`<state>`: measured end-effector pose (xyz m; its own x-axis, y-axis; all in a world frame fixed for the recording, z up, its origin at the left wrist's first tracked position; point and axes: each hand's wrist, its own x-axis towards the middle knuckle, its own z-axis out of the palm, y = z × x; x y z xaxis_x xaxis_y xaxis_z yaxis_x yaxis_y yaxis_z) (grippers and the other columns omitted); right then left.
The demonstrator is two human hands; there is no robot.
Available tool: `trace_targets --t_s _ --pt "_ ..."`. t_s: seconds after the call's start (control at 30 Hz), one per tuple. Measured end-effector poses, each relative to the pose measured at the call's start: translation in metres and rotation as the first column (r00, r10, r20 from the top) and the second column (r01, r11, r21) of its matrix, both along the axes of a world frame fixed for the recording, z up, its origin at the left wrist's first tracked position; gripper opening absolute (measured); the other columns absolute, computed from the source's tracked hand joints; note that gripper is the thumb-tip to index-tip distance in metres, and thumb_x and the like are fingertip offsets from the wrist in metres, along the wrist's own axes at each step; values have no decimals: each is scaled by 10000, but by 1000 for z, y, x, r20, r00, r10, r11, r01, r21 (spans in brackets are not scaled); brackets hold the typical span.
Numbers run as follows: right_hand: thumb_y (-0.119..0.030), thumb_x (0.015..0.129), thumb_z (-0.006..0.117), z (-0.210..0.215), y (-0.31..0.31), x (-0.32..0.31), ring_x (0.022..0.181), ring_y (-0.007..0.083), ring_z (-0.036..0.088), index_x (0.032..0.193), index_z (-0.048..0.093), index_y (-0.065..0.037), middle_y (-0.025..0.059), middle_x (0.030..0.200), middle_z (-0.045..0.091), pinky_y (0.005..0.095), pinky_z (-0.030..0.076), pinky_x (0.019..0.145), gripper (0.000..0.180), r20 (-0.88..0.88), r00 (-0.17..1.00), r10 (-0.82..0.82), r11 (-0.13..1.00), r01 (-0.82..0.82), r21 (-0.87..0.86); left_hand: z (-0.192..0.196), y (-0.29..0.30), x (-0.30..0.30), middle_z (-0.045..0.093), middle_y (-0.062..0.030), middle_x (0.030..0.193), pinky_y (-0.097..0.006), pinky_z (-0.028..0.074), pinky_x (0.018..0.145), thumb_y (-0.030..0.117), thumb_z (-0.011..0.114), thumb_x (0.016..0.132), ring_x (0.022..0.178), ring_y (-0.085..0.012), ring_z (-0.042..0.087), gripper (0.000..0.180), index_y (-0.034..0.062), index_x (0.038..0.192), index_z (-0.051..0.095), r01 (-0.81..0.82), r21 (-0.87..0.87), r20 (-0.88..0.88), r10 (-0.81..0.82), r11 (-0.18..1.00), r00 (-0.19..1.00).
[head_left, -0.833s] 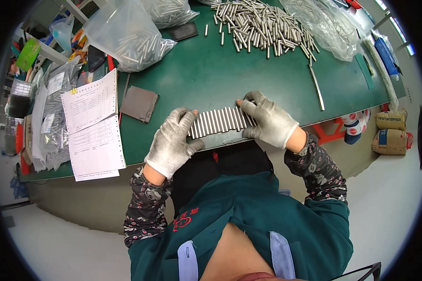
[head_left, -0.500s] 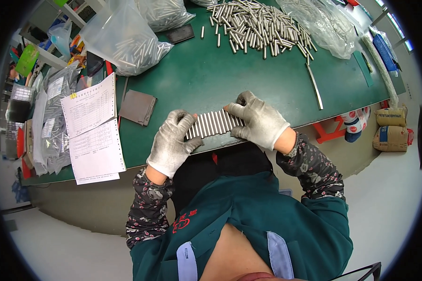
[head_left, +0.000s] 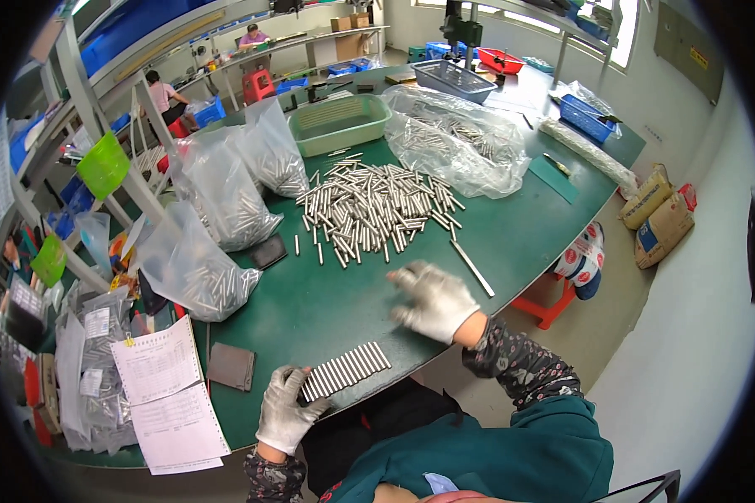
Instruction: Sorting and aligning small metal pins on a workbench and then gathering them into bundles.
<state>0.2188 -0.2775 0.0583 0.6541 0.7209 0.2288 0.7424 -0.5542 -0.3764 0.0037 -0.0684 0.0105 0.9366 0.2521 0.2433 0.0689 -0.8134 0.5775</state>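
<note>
- Here, three cloudy bags (head_left: 168, 251) at left hold pins (head_left: 214, 281), dimmed by the plastic.
- Farther right, a creased clear bag (head_left: 493, 174) has more pins inside, many hard to make out.
- What the far green tray (head_left: 340, 137) contains is unclear.
- The left hand (head_left: 285, 411) cups the left end of the near row (head_left: 344, 370) of pins; whether it squeezes, I cannot tell.
- The right hand (head_left: 434, 302), blurred, is unclenched between row and pile (head_left: 377, 205).
- The left sleeve (head_left: 274, 476) is cut off below.
</note>
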Motion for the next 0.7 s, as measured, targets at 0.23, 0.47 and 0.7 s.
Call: trace_targets --t_s 0.23,0.47,0.7 --pt "-115 811 496 -37 -59 72 895 318 615 1019 557 -79 144 953 619 435 506 742 220 101 873 -477 823 484 -299 -4 0 6 545 -144 1030 -356 510 741 97 769 599 870 -291 595 495 43 1051 574 -44 -97 32 47 994 998" --pt "-116 834 449 -42 -88 103 861 343 616 932 565 -106 154 902 631 452 487 739 153 121 770 -626 775 632 -13 -6 0 12 556 -135 1025 -344 501 725 72 758 627 873 -285 592 476 38 1062 569 -22 -54 115 28 998 993" --pt "-308 792 598 -9 -54 124 1092 283 535 1008 641 -96 113 1092 578 406 488 857 306 179 774 -607 736 633 -242 -9 -1 8 565 -139 1023 -347 503 730 85 760 646 864 -290 597 450 42 1054 575 -43 -71 94 50 997 994"
